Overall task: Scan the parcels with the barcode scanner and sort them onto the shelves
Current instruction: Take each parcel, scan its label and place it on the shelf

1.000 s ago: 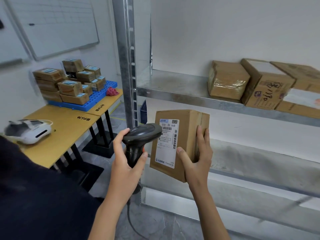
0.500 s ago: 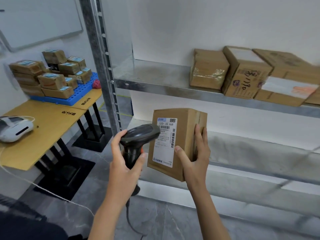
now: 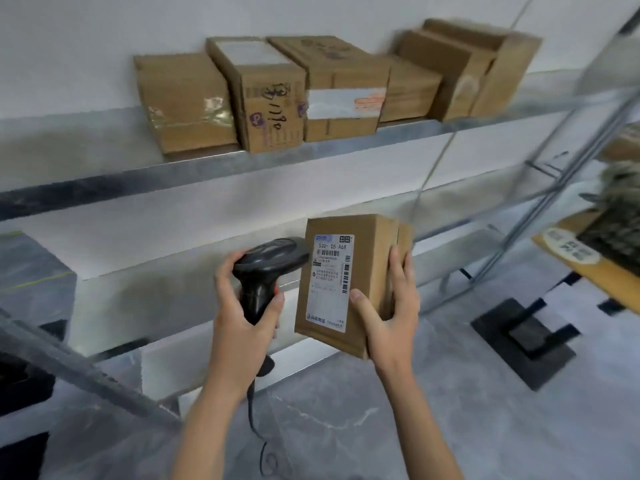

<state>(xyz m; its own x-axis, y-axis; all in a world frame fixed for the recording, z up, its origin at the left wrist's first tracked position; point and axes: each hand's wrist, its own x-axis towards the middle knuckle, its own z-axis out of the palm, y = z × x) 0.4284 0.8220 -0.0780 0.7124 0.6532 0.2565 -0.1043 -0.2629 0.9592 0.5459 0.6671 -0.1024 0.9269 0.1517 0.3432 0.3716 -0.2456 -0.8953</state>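
Note:
My right hand grips a brown cardboard parcel from its right side, held upright in front of the lower shelf. Its white shipping label with barcodes faces me. My left hand is wrapped around the handle of a black barcode scanner, whose head points at the label and nearly touches the parcel's left edge. The scanner's cable hangs down between my forearms.
Several cardboard parcels stand in a row on the upper metal shelf. A bare lower shelf runs behind my hands. Shelf uprights and braces stand to the right, beside a yellow table edge and its black foot.
My view has swung right along the shelves; the table with stacked boxes has left the view. Both hands keep the scanner and parcel in the same pose.

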